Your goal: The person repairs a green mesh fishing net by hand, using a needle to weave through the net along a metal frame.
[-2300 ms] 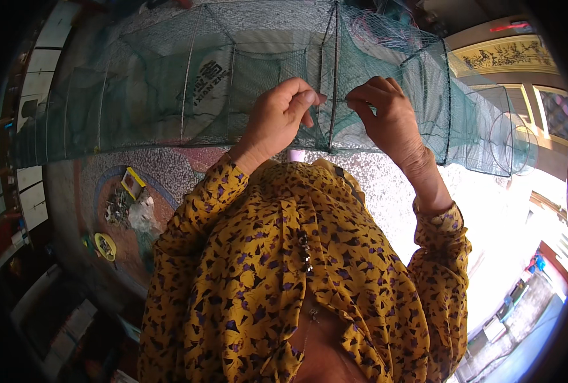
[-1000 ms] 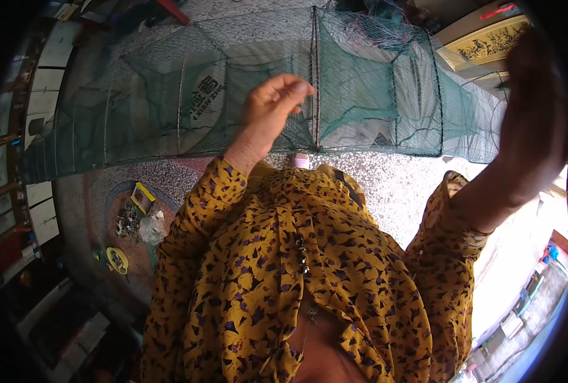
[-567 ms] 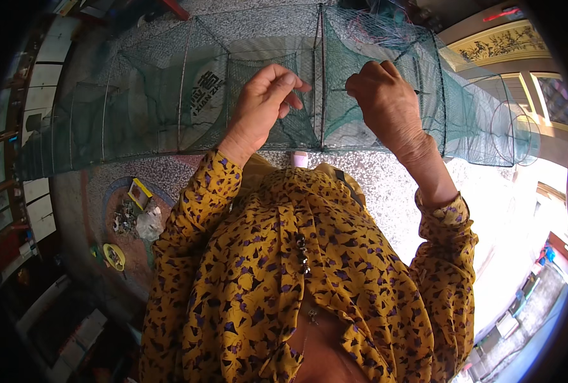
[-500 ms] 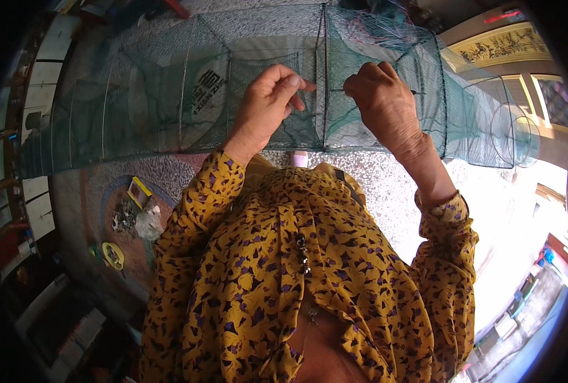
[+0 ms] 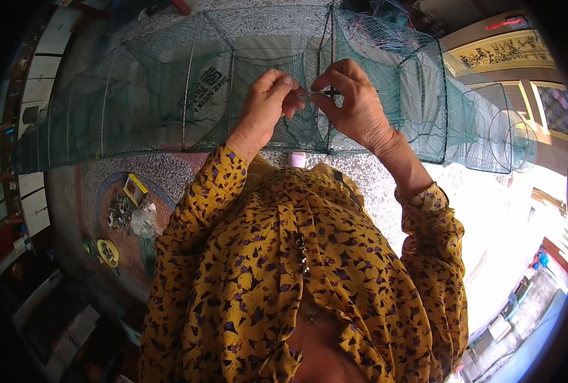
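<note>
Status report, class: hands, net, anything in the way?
Left hand and right hand close together. Slender item pinched in right hand, kind unclear. Green net behind them; contact unclear. Nothing visibly in the way.

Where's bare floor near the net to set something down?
Right: speckled floor between the green net, shirt front and right sleeve; glare washes out detail farther out. Left: a smaller patch between net, left sleeve and blue band. Crowded: yellow box and clear bag amid small clutter; also between left hand and right hand, close together.
</note>
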